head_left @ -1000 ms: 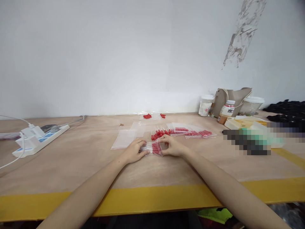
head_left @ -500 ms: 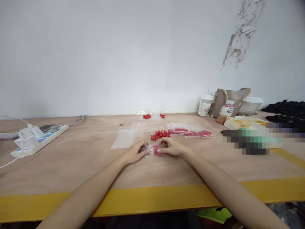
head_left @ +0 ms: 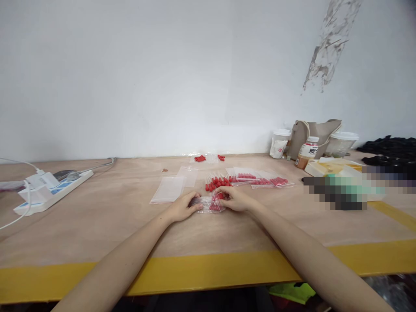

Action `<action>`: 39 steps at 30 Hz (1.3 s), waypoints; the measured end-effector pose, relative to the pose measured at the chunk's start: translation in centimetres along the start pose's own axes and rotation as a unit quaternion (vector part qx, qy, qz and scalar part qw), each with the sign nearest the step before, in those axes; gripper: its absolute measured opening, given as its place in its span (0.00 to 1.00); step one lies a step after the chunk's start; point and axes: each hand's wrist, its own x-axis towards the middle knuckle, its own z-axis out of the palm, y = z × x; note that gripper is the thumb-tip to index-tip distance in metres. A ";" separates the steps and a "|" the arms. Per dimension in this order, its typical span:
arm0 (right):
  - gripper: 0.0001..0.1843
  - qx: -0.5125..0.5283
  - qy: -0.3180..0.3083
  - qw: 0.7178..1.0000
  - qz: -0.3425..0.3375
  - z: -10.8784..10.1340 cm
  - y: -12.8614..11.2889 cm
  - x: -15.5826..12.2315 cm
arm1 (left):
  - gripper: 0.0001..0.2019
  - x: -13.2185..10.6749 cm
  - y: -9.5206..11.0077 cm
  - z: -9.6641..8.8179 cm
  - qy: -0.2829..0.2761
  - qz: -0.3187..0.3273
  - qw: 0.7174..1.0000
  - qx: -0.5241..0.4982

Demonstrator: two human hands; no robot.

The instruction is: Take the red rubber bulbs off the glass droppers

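Observation:
Between my hands a clear plastic zip bag (head_left: 206,204) lies low over the table, holding pale thin sticks with red ends. My left hand (head_left: 186,209) grips the bag's left end between thumb and fingers. At the other end, my right hand (head_left: 236,199) pinches the bag's edge beside the red ends. Just beyond lies a loose pile of red-ended sticks (head_left: 217,183). Filled bags (head_left: 263,181) with red ends showing overlap to its right. Flat clear bags (head_left: 168,189) are stacked beyond my left hand.
Small red pieces (head_left: 200,158) lie on plastic near the wall. A white power strip (head_left: 73,180) with plugs and cables sits at left. A lidded cup (head_left: 280,144), a drink bottle (head_left: 307,152) and a grey bag (head_left: 320,130) stand at back right. Yellow tape (head_left: 211,273) edges the table.
My right fingers have shifted slightly at the bag's right end, and the plastic there has changed shape around the red ends. My left hand stays almost in place.

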 end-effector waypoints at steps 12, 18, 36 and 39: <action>0.14 0.355 0.105 0.914 0.166 -2.5 3.3 0.2 | 0.15 0.0 -0.3 -0.2 -0.012 -0.006 1.000 0.009; 0.12 0.352 0.231 0.895 0.143 -6.5 4.0 -0.7 | 0.16 0.1 -0.5 -0.3 -0.018 0.004 1.000 0.017; 0.03 -0.195 0.151 0.968 -0.033 0.6 0.8 8.3 | 0.13 0.7 -1.4 -1.1 0.041 0.016 0.997 0.063; 0.04 -0.242 0.129 0.961 -0.025 1.2 1.0 9.1 | 0.12 0.7 -1.9 -1.0 0.021 0.018 0.998 0.065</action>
